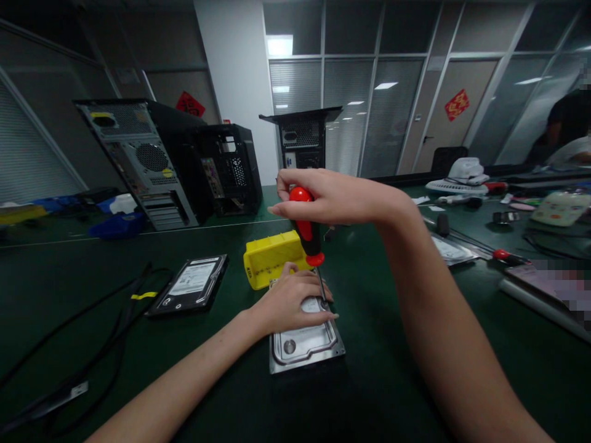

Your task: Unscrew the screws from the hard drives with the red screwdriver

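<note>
A silver hard drive (305,343) lies flat on the green tabletop in front of me. My left hand (293,299) lies across its upper part and grips it by the sides, hiding much of the label. Above it, my right hand (339,195) is closed around the red and black handle of a screwdriver (308,239). The shaft slants down to the drive's top face near its right edge, beside my left fingers. Whether the tip sits in a screw is too small to tell. Just behind the drive stands a yellow parts bin (272,249) with small screws in it.
Another hard drive (191,282) lies to the left, beside black cables (122,320). Computer cases (161,160) stand at the back left. On the right are a further drive (450,251), another screwdriver (508,255) and assorted items. A person (570,129) is at the far right.
</note>
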Motion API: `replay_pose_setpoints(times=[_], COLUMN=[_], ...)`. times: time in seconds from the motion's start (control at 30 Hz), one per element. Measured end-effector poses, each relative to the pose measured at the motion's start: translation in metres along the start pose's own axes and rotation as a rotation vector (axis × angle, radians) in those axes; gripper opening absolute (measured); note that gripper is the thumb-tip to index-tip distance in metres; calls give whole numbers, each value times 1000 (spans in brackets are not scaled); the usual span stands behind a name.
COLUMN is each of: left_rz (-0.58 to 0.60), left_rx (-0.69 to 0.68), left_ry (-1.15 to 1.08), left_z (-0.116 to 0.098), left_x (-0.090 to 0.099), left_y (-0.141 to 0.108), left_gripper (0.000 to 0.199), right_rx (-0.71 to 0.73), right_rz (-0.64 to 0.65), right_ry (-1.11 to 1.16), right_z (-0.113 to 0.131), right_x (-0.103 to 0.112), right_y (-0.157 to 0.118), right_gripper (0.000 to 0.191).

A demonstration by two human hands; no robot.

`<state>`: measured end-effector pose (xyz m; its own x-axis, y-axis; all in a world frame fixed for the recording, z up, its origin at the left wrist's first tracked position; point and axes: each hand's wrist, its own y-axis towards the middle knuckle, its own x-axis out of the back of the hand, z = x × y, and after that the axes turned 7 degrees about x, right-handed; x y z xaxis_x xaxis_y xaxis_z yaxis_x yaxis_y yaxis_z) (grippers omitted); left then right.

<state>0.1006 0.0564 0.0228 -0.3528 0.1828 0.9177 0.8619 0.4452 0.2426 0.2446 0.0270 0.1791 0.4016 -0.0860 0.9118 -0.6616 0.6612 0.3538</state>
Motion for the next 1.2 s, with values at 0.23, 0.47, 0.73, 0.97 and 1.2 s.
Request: replay_pose_setpoints(times=[0.23,0.47,0.73,0.97,1.2], left_rz=[-5,-6,-8,-6,-1], left_rx=[-5,-6,-7,-7,0], left_ry=[3,2,3,21,24], left_z=[0,2,1,1,1], left_x=[1,0,0,0,0], left_y=[0,0,1,1,1], left_gripper=[29,28,27,27,29], right_rx=[-109,-49,14,-205,-204], right_rz=[55,34,-14,-99,3], right_ry=[109,134,54,-256,-62], right_z=[0,-4,0,4,5], right_x=[6,4,1,3,10], right_y=[-4,-2,1,1,-9], right_gripper=[52,39,48,52,39])
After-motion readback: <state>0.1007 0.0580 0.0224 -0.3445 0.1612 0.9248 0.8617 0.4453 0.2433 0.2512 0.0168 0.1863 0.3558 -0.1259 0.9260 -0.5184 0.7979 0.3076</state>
